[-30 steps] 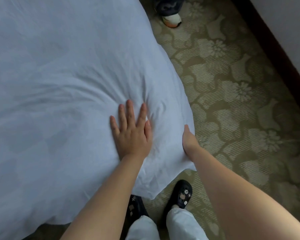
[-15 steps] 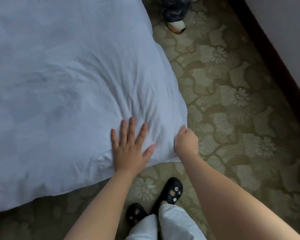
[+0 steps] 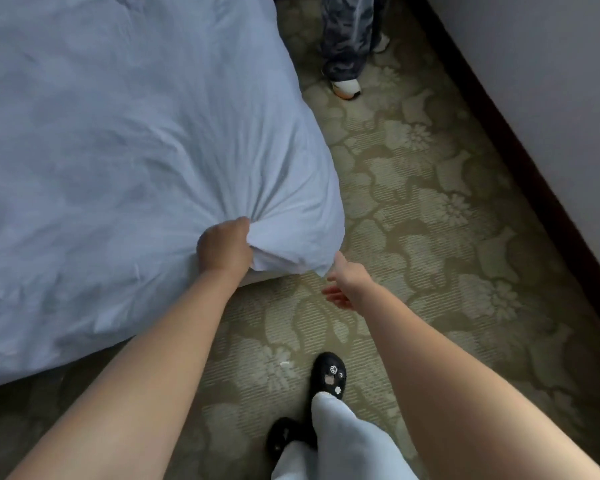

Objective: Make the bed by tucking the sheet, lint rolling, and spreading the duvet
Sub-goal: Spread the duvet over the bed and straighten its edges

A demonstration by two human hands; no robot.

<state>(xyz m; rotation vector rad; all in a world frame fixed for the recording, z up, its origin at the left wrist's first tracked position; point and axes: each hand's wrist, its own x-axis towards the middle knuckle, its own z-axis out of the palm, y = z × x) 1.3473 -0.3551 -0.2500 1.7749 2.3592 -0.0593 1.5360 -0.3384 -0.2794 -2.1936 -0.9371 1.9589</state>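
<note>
both forearms are bare, with no sleeve reaching into view and no watch or band at either wrist. the left hand (image 3: 224, 247) and right hand (image 3: 347, 282) wear no gloves or rings that can be made out. the legs are in loose, pale white trousers (image 3: 340, 441). the feet wear black rounded clogs (image 3: 328, 374), the forward one studded on top with small white and tan charms.
</note>
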